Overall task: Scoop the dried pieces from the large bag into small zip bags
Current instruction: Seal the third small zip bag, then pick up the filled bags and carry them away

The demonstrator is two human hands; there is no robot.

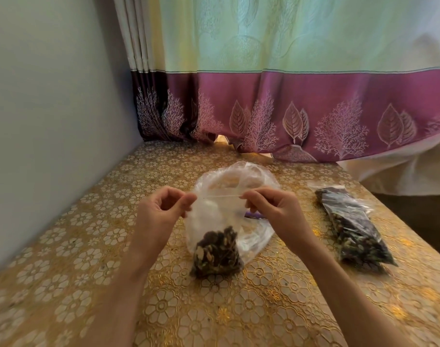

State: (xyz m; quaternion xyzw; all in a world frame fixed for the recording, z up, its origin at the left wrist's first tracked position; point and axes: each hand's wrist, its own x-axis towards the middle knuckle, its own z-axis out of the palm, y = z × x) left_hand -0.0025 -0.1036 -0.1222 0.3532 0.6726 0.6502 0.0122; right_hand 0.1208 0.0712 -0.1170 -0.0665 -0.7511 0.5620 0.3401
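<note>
Your left hand (163,209) & right hand (271,209) each pinch the small zip bag's (216,249) top, over the bench (88,221).

Your clear, thin, glossy plastic zip bag (215,214) is crinkled. Desk (93,221) cover: gold floral embossed vinyl, slightly shiny. Purple and green curtain (289,96): woven cloth, soft sheen.

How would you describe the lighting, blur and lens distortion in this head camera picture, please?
Head view: soft backlight glows through the curtain; wide-angle bending curves the wall and table edges; the left hand and near forearms look slightly smeared; the small zip bag stays fairly sharp; no harsh glare.
</note>
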